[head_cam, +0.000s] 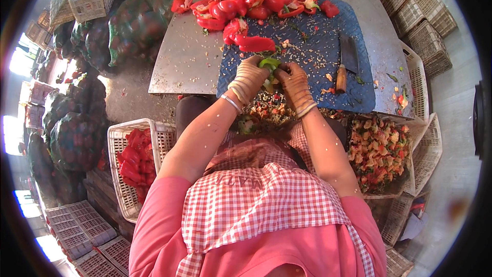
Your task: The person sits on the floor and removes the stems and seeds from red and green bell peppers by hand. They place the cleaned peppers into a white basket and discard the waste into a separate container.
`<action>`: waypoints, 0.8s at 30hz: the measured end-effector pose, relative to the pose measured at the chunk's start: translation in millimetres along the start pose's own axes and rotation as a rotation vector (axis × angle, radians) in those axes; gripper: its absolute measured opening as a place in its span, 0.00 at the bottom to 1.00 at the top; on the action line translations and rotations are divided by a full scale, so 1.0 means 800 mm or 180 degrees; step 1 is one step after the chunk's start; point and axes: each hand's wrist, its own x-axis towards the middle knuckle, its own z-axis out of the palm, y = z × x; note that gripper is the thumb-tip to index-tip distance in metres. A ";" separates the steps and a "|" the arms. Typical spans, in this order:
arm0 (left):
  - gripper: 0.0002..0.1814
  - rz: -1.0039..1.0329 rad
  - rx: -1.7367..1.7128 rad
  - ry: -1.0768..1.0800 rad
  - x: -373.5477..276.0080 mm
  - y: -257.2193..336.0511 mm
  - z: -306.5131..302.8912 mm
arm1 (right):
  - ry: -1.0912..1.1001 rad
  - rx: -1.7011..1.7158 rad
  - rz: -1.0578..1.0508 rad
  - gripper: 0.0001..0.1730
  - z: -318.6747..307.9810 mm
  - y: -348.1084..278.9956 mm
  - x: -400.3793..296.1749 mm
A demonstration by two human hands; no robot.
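My left hand (250, 77) and my right hand (295, 84), both in stained work gloves, meet over the near edge of a blue cutting mat (323, 57). Between their fingertips is a green pepper piece (270, 64) with a pale core, gripped from both sides. Just beyond my left hand lies a halved red pepper (255, 44). A heap of cut red bell peppers (230, 7) covers the far side of the mat and the metal table beside it. Right of my hands, a cleaver (349, 55) with a wooden handle lies flat on the mat among scattered seeds.
A white plastic crate (132, 123) of red pepper pieces stands at the left. Pepper cores and scraps (378, 154) fill a container at the right. Green mesh sacks (78, 138) and stacked crates (419, 27) flank the metal table (180, 61).
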 end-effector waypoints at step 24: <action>0.23 -0.0203 -0.1340 -0.0805 -0.125 0.120 0.030 | 0.0967 -0.1292 -0.1996 0.22 -0.060 -0.110 -0.143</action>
